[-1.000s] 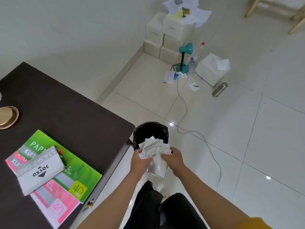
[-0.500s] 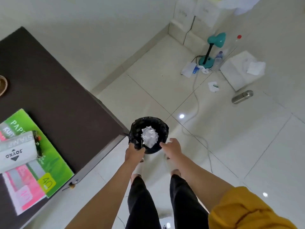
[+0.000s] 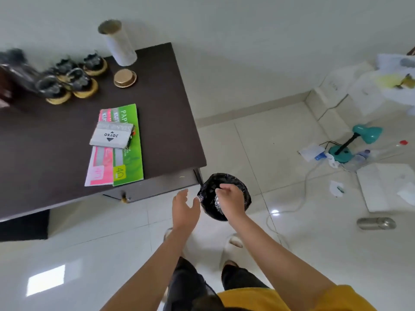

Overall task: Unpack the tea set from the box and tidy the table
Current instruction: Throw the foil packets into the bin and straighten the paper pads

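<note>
White floor tiles point(image 3: 292, 254) and a pale wall frame a dark brown table point(image 3: 56, 142) seen from above, as a person in a yellow shirt stands at its corner over a small bin point(image 3: 207, 194) lined with a black bag, just off the table's near right corner. The right hand point(image 3: 230, 199) reaches into the mouth of the bin, fingers curled downward over crumpled white paper point(image 3: 217, 202) inside; whether it grips the paper or only presses on it cannot be told. The left hand point(image 3: 185, 206) hovers just left of the bin with fingers spread and loose, holding nothing.

On the table, dark tea cups point(image 3: 69, 79) sit on tan saucers in a cluster near the far left edge, blurred by camera motion. Beside them stands a white cylinder point(image 3: 120, 44) with an open top, and a round gold lid point(image 3: 125, 78) lies in front of it. Pink and green paper packs point(image 3: 116, 149) lie near the table's front edge, with a grey stamp pad box point(image 3: 111, 135) on top of them.

Across the floor to the right are a teal desk lamp point(image 3: 356, 142) with its cord trailing over the tiles, scattered papers, white boxes point(image 3: 336, 90) along the wall and a steel flask point(image 3: 376, 223) on its side.
</note>
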A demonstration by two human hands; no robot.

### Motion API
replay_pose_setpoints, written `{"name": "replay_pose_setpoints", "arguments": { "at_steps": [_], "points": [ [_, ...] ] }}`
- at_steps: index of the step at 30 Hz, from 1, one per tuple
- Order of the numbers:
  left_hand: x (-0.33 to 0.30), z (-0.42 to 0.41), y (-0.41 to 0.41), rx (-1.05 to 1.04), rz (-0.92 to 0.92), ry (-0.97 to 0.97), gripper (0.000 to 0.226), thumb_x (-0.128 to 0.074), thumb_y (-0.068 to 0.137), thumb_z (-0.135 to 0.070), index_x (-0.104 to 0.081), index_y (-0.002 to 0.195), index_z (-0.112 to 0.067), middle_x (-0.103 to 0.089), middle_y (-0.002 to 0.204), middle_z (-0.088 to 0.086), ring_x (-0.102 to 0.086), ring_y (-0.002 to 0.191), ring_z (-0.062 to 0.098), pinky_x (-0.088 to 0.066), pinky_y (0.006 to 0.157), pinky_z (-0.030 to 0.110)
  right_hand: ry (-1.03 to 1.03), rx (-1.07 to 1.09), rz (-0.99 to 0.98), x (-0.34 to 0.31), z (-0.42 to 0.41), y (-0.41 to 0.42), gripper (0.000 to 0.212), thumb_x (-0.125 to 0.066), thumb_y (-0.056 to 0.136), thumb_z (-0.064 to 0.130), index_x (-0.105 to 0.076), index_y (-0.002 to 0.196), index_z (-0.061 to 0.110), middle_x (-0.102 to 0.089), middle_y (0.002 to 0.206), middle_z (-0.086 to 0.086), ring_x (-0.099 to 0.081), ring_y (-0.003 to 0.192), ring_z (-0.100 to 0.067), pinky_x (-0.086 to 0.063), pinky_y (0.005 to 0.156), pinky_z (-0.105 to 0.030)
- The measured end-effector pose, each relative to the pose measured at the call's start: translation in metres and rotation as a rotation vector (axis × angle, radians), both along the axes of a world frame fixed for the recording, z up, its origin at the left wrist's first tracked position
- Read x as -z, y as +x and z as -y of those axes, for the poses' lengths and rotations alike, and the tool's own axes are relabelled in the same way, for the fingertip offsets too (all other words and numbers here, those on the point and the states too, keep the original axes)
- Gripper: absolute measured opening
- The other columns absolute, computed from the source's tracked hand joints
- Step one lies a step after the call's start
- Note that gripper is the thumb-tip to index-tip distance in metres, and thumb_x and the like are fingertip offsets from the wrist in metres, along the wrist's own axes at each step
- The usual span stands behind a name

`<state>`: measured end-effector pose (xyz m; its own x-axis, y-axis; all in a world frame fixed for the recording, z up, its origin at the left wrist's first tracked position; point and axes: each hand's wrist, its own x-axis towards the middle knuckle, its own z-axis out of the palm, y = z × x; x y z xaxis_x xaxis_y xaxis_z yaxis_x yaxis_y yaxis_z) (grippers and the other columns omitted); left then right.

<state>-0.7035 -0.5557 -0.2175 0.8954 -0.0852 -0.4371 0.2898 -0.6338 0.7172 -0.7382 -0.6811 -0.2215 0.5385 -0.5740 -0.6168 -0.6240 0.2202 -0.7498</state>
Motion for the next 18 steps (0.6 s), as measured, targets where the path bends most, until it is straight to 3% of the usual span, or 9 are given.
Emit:
{"name": "replay_pose_setpoints", "arguments": {
  "at_steps": [5,11,14,18],
  "points": [
    [-0.03,-0.045,0.022,-0.213,0.212,0.003,0.034,-0.058,0.089,-0.015,-0.053,0.121,-0.006,-0.056,0.116,0.005,-0.053,0.109,0.021,-0.039,0.091,0.026,-0.086,-0.207,0.21,-0.042,-0.043,0.046,0.016,-0.057,0.088,0.011,-0.064,0.103,0.013,-0.062,0.086,0.008,-0.059,0.084,-0.01,-0.043,0.073,-0.016],
    [-0.055,-0.102,0.057,-0.391,0.278,0.001,0.033,-0.058,0.088,-0.017,-0.054,0.119,-0.006,-0.054,0.112,0.005,-0.051,0.108,0.023,-0.04,0.093,0.032,-0.151,-0.373,0.302,-0.071,-0.087,0.099,0.015,-0.059,0.087,0.011,-0.065,0.101,0.011,-0.062,0.083,0.005,-0.058,0.074,-0.007,-0.041,0.062,-0.012],
    [-0.06,-0.126,0.077,-0.405,0.295,-0.001,0.029,-0.057,0.086,-0.015,-0.055,0.114,-0.008,-0.055,0.105,0.006,-0.053,0.102,0.026,-0.046,0.088,0.039,-0.167,-0.44,0.301,-0.076,-0.104,0.118,0.016,-0.06,0.089,0.011,-0.062,0.104,0.01,-0.058,0.079,0.011,-0.056,0.074,-0.004,-0.041,0.067,-0.017],
    [-0.062,-0.154,0.102,-0.407,0.279,0.029,0.037,-0.057,0.085,-0.016,-0.054,0.121,-0.01,-0.052,0.115,0.007,-0.049,0.101,0.02,-0.043,0.087,0.032,-0.197,-0.506,0.236,-0.071,-0.125,0.138,0.023,-0.062,0.088,0.014,-0.06,0.11,0.008,-0.063,0.093,0.0,-0.061,0.091,-0.017,-0.042,0.077,-0.024]
  ]
}}
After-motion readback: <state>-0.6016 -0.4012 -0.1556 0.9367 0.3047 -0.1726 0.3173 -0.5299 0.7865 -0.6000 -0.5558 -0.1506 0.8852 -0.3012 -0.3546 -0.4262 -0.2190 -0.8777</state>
